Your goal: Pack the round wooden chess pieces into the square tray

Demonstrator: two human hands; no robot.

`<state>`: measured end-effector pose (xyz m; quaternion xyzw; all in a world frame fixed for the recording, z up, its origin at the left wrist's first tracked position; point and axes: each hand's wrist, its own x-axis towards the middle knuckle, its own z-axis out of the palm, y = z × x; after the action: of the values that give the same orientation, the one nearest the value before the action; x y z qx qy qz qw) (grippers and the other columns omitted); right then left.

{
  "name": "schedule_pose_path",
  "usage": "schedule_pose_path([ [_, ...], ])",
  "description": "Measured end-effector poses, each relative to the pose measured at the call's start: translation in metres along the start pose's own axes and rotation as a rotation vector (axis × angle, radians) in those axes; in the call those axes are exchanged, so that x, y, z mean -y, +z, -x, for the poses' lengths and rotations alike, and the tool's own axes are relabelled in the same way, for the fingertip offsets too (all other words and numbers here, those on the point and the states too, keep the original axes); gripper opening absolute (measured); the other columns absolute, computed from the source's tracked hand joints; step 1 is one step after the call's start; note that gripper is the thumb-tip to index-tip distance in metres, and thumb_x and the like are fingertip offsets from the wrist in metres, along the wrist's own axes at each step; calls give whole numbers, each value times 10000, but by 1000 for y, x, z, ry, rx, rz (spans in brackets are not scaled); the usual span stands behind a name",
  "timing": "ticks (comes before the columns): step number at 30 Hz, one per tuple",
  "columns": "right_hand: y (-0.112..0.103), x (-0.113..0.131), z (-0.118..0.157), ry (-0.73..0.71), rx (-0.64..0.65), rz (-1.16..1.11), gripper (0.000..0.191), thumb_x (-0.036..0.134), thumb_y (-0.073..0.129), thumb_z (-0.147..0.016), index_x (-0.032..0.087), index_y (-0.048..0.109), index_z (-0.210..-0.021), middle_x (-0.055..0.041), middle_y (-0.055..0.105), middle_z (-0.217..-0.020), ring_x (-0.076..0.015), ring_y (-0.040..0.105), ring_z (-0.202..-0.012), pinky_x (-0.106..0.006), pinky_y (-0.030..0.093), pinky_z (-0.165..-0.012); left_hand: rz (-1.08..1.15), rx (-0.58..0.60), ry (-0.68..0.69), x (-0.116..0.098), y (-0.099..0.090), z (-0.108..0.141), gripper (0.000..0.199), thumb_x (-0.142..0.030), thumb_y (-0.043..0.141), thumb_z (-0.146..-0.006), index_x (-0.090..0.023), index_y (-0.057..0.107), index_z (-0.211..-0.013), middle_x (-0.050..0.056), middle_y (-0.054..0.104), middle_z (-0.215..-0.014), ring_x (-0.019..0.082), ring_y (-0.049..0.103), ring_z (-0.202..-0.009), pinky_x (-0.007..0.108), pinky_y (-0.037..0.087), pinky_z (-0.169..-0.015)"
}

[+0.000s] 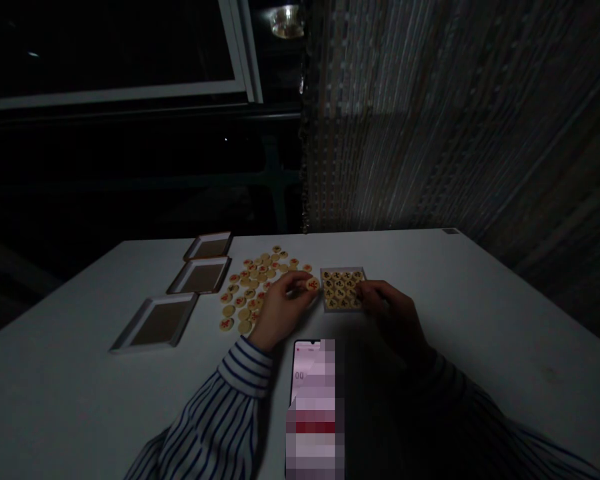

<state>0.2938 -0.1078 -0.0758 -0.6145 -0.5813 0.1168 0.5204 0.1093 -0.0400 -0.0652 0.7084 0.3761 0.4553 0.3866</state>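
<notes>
My left hand (286, 308) pinches a round Chinese chess piece (312, 285) with a red character, held just left of a shallow box (322, 309). Inside that box, black-lettered chess pieces (339, 292) lie in rows. My right hand (393, 313) is at the box's right edge, its fingers bent together over the rightmost pieces. Whether those fingertips grip a piece is hidden. Left of my left hand spreads a loose pile of chess pieces (245, 281), some showing red or dark characters and others blank side up.
Three shallow trays or lids stand on the left: a near one (153, 323), a middle one (200, 275) and a far one (209, 246). A lit phone (313, 400) lies in front, between my forearms. Beyond the white table (480, 333) hangs a string curtain (380, 133).
</notes>
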Motion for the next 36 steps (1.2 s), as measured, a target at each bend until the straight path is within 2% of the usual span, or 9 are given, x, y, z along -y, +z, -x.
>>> schedule_pose_path([
  [4, -3, -1, -2, 33, -3, -7, 268, 355, 465, -814, 148, 635, -825, -57, 662, -815, -162, 597, -757, -278, 456, -669, 246, 13, -106, 2, 13, -15, 241, -205, 641, -652, -149, 584, -879, 19, 626, -759, 123, 590, -719, 278, 475, -717],
  [7, -5, -1, -2, 32, -14, -13, 276, 360, 461, -814, 147, 635, -830, -59, 662, -815, -163, 598, -749, -277, 459, -654, 336, 6, -160, 4, 20, -19, 267, -191, 658, -632, -148, 591, -887, 19, 634, -766, 118, 591, -717, 276, 472, -721],
  [17, -6, -5, -4, -28, -20, 3, 246, 338, 470, -811, 152, 630, -812, -53, 660, -781, -153, 597, -714, -269, 464, -629, 437, -11, -281, 19, 29, -8, 287, -213, 690, -605, -145, 619, -874, 12, 639, -748, 110, 588, -711, 272, 476, -723],
  [27, -2, -14, -32, -127, 195, 62, 241, 341, 452, -831, 171, 623, -831, -35, 655, -803, -145, 596, -716, -258, 467, -642, 552, 38, -363, 14, 33, -5, 302, -219, 719, -588, -127, 643, -865, 34, 671, -749, 118, 607, -679, 281, 493, -708],
  [32, 4, -24, -23, -225, 220, 97, 217, 305, 464, -830, 156, 622, -826, -57, 647, -805, -152, 594, -735, -274, 472, -655, 522, 71, -377, 21, 36, -5, 307, -262, 709, -609, -143, 653, -887, 41, 680, -767, 123, 607, -686, 268, 493, -678],
  [36, 3, -28, -17, -231, 236, 112, 198, 297, 480, -819, 165, 627, -831, -66, 648, -813, -164, 599, -753, -302, 489, -673, 483, 81, -384, 24, 37, -3, 300, -289, 701, -620, -150, 665, -884, 47, 686, -785, 140, 615, -712, 289, 500, -691],
])
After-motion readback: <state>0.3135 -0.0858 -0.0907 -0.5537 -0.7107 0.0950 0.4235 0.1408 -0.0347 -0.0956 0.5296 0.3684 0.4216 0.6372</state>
